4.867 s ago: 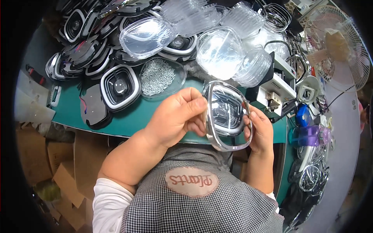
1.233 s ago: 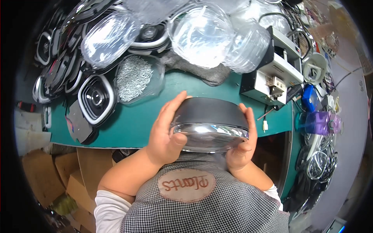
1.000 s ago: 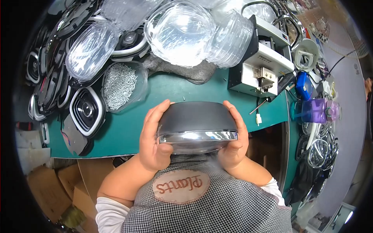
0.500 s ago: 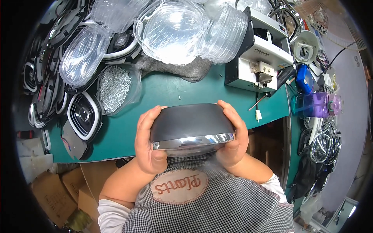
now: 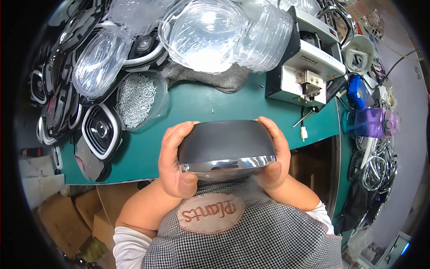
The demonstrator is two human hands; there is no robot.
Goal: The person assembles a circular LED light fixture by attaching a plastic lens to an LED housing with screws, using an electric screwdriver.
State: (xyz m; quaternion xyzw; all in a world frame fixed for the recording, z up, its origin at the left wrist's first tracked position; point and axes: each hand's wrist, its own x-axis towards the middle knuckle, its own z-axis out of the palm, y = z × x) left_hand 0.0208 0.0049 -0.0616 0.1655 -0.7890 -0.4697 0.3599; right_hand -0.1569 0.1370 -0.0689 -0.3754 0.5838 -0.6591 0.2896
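Observation:
Between my two hands is a rounded matte-black housing [image 5: 227,140] with a shiny chrome band along the edge nearest me; I cannot make out what device it is. My left hand [image 5: 175,157] wraps its left end, the thumb down by the chrome band. At the right end my right hand [image 5: 277,154] grips in the same way, fingers over the top side. The housing is held up in front of my checked apron, its underside hidden. Beyond it on the green table [image 5: 192,105] lies one small screw [image 5: 212,110].
A clear plastic tub of silver screws [image 5: 136,99] is at left, beside black oval parts with pale rims [image 5: 101,131]. Clear plastic covers [image 5: 204,33] are heaped at the back on a grey cloth [image 5: 210,76]. At right stand a white-and-black machine [image 5: 304,67], a screwdriver [image 5: 329,92] and a purple bottle [image 5: 369,122].
The surroundings have shifted slightly to the right in the picture, my hands and the housing with them. Both hands keep the same grip.

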